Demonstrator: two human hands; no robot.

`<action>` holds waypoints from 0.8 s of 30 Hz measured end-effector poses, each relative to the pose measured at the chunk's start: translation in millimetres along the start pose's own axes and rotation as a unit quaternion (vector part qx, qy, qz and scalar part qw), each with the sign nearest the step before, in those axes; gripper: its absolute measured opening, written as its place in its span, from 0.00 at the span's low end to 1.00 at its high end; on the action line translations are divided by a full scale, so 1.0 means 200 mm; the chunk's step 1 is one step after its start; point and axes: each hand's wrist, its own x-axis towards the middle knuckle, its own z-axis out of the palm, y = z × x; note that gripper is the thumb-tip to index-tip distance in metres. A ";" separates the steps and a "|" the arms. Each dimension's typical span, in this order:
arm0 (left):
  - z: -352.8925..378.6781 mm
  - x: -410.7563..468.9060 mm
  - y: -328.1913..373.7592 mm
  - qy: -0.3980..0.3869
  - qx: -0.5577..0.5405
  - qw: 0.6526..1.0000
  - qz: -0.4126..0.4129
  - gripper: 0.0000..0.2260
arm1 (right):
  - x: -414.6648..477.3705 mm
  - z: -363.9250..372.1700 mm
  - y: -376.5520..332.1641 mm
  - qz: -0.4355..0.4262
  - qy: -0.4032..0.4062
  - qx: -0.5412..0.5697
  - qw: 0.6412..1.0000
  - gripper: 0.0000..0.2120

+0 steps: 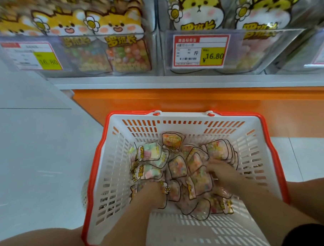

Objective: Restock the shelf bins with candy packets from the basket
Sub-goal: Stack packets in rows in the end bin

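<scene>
A white plastic basket (182,231) with an orange rim sits on the floor in front of me, holding several clear candy packets (178,166) with cartoon labels. Both my hands are down inside it among the packets. My left hand (153,194) is buried in the packets at the lower left of the pile, its fingers hidden. My right hand (220,169) lies on packets at the right side, blurred, with fingers spread over them. Above, the left clear shelf bin (91,55) and the right clear shelf bin (234,51) hold packets with fox and tiger faces.
An orange shelf base (193,104) with a white ledge runs behind the basket. Price tags reading 16.80 hang on the bin fronts. White floor tiles lie to the left. My knees flank the basket at the bottom corners.
</scene>
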 end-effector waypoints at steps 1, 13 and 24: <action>-0.02 -0.02 0.04 0.008 -0.032 0.999 -0.008 0.14 | -0.01 -0.04 -0.02 -0.018 0.017 0.003 1.000 0.07; -0.28 -0.33 0.25 -0.155 -0.620 0.766 0.067 0.20 | -0.38 0.00 -0.36 -0.219 0.008 0.221 0.950 0.13; -0.50 -0.90 0.44 -0.108 -0.725 0.634 0.245 0.35 | -0.92 0.15 -0.52 -0.522 0.021 -0.058 0.851 0.10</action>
